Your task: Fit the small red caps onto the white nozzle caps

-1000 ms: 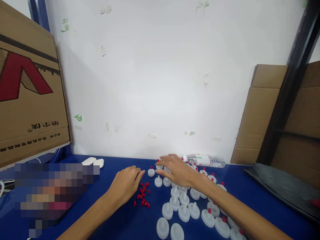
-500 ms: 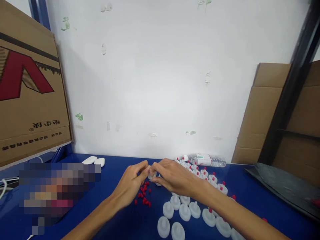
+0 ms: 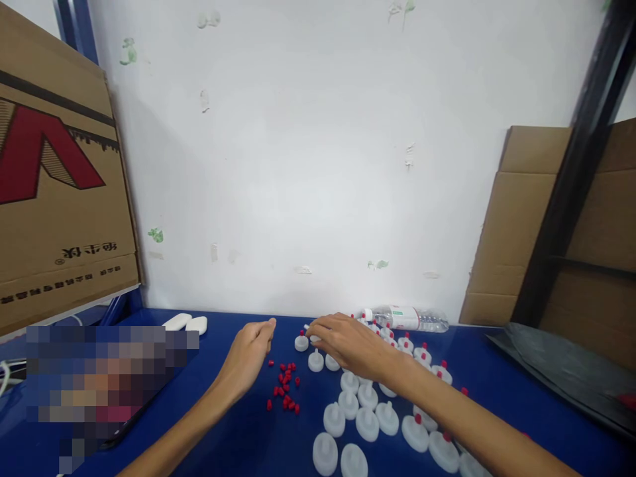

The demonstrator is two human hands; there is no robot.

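Observation:
My left hand (image 3: pixel 252 346) is raised over the blue table, left of a scatter of small red caps (image 3: pixel 285 379). Its fingers are curled together, and whatever they hold is hidden. My right hand (image 3: pixel 342 339) reaches over the white nozzle lids with its fingers bent down around one white nozzle lid, mostly covered by the hand. Just left of those fingertips stands a white nozzle lid (image 3: pixel 301 344) with a red cap on its tip. Nearer me are several bare white nozzle lids (image 3: pixel 367 423). More lids with red tips (image 3: pixel 415 432) spread to the right, partly under my right forearm.
A clear plastic bottle (image 3: pixel 407 318) lies against the white wall. Two white rounded objects (image 3: pixel 185 322) sit at the back left. A printed cardboard box (image 3: pixel 64 218) stands left, flattened cardboard (image 3: pixel 517 225) right, and a dark grey bag (image 3: pixel 561 371) on the table's right side.
My hands have parted. The left moved left and up; the lid held between them now stands on the table with a red cap on it. My right hand stays over the nearby lids.

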